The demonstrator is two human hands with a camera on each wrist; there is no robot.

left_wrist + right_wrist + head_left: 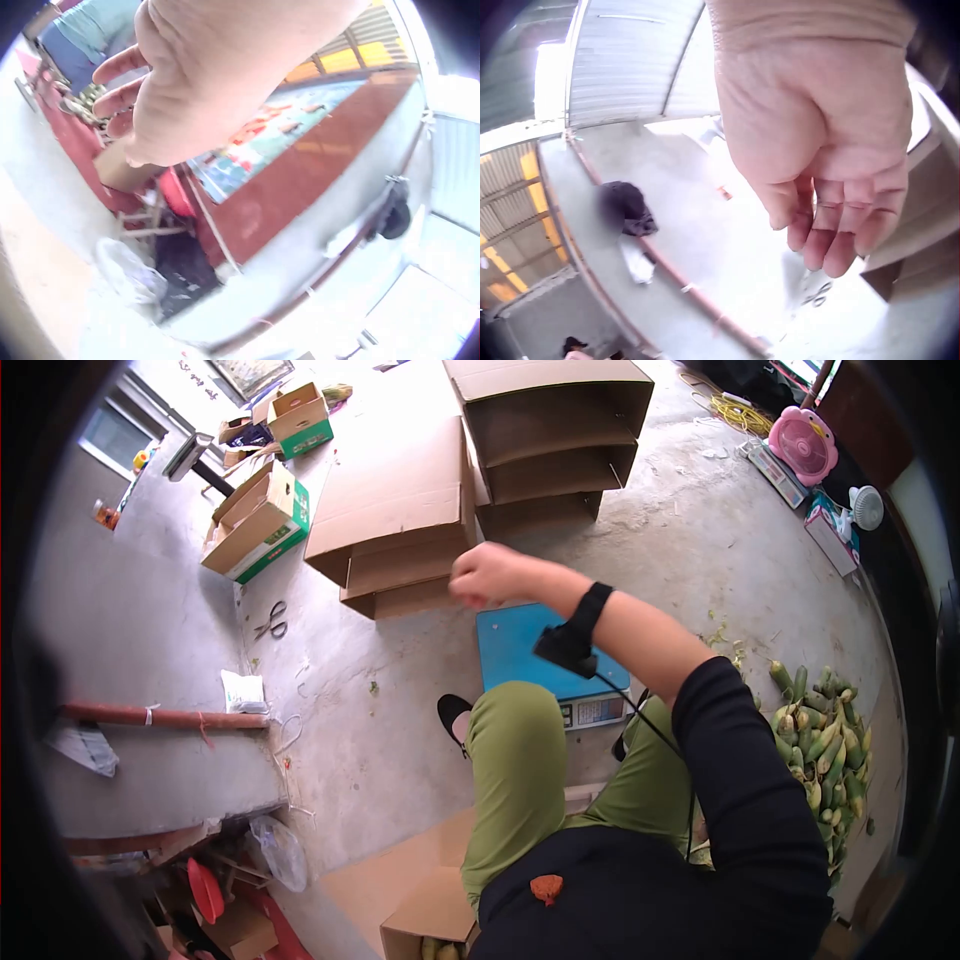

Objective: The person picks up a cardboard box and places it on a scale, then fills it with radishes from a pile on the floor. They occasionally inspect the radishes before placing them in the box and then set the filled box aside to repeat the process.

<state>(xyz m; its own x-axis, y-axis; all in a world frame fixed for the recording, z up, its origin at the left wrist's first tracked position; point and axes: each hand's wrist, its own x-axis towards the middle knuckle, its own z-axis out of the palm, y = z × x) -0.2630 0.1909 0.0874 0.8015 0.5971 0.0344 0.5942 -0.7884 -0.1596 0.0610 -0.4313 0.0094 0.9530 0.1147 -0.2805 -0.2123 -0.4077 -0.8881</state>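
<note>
Hovering right hand (490,575) loosely curled, left hand (225,67) cropped, blurred

Left hand (225,67) cropped by the top edge, scale readout (597,710) too small to read.

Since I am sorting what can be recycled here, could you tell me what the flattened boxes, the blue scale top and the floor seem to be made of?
Flattened boxes: brown corrugated cardboard, matte, with folded flaps and raw edges.
Blue scale top: probably painted metal or plastic, smooth and evenly coloured; the look leaves it open.
Floor: bare concrete, grey, rough and stained.
</note>
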